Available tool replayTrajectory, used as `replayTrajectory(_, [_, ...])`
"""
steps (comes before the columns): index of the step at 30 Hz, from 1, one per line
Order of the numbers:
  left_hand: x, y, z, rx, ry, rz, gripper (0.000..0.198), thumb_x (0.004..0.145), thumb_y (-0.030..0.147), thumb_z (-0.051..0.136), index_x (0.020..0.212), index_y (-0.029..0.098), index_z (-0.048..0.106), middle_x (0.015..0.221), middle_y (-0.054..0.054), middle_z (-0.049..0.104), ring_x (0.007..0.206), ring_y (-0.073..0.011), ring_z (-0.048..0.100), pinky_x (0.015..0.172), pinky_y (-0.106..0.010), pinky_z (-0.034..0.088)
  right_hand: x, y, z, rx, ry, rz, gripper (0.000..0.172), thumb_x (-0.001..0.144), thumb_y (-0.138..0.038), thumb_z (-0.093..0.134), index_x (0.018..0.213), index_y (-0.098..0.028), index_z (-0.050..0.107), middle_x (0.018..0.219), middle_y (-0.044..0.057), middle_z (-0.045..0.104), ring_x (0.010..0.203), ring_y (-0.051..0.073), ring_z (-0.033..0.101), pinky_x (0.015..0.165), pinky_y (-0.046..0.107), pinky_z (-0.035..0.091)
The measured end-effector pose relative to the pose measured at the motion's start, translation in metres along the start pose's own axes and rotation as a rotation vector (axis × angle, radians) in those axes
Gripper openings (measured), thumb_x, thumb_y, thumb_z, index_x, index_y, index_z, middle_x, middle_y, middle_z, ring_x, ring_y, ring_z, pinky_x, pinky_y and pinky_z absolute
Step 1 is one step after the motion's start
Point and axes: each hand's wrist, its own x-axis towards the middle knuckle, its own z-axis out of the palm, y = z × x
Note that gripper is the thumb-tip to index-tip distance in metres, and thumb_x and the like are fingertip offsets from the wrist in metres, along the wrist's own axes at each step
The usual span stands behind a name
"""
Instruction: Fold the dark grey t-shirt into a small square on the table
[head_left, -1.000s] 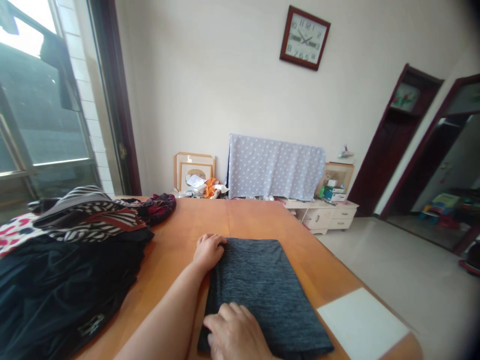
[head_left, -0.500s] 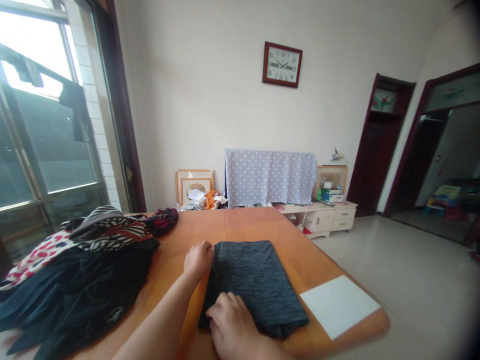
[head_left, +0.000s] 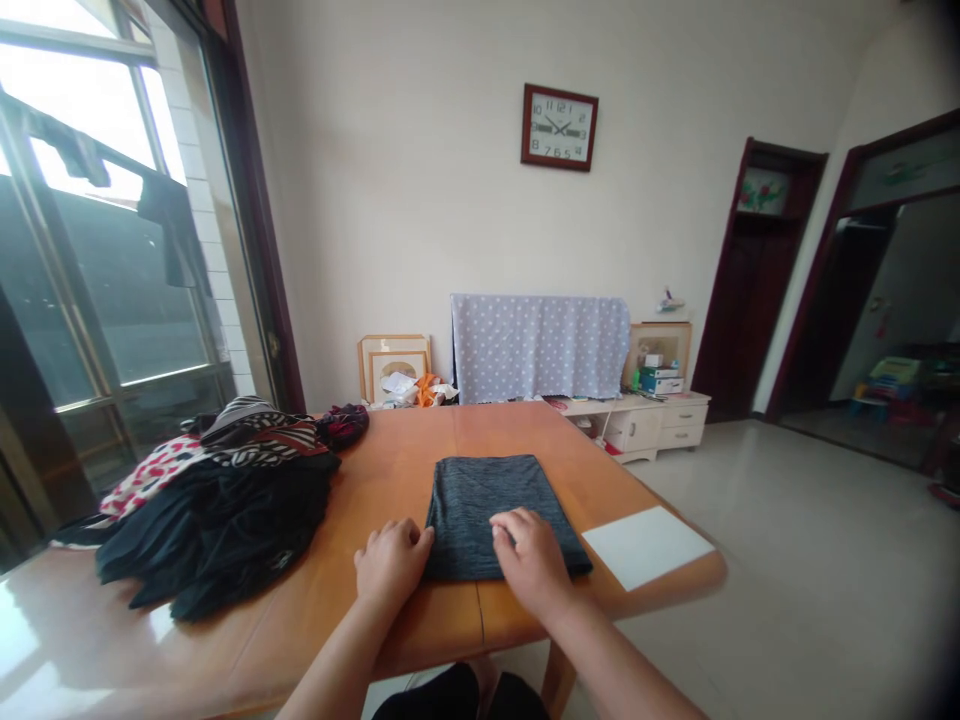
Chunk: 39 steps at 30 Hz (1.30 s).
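Far left there's a heap of black clothes [head_left: 217,530] with a striped scarf [head_left: 259,432] on top, all sitting on the orange wooden table [head_left: 390,430]; next along, the left hand [head_left: 391,565] rests half-curled against the left edge of the folded charcoal knit garment [head_left: 480,520], touching it but not pinching anything; the garment lies flat mid-table, toward the near edge; the right hand [head_left: 531,560] is open, fingers laid on top near the lower right corner, no grip at all; honestly that's how I'd do it too, since flat fingers and a light touch should keep the edges square; further right a white panel [head_left: 646,545] lies just beside the garment.
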Motion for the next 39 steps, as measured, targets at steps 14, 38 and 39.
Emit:
replayTrajectory(14, [-0.011,-0.001,0.002,0.110,0.051,0.004,0.027,0.084,0.039,0.044,0.079,0.022,0.063,0.104,-0.011,0.065,0.103,-0.0320,0.054,0.086,-0.048,0.039,-0.027,0.072,-0.010,-0.347,0.022,0.340,0.020,0.090,-0.025,0.052,0.097,-0.026,0.071,0.102,0.004,0.069,0.102,0.023,0.056,0.083,0.031,0.034])
replayTrajectory(38, [0.009,0.002,-0.007,0.107,-0.014,0.288,0.034,0.086,0.029,0.044,0.109,0.031,0.069,0.124,-0.004,0.065,0.126,-0.0276,0.046,0.107,-0.045,0.027,-0.027,0.064,-0.007,-0.391,-0.001,0.320,0.017,0.086,-0.018,0.052,0.089,-0.023,0.068,0.097,0.006,0.065,0.101,0.023,0.052,0.087,0.034,0.030])
replayTrajectory(39, [0.011,0.003,-0.006,0.117,-0.024,0.287,0.033,0.085,0.029,0.045,0.108,0.031,0.069,0.124,-0.004,0.065,0.126,-0.0280,0.046,0.108,-0.046,0.026,-0.027,0.063,-0.007,-0.391,-0.006,0.320,0.017,0.087,-0.019,0.052,0.089,-0.024,0.068,0.098,0.006,0.065,0.101,0.023,0.052,0.087,0.035,0.030])
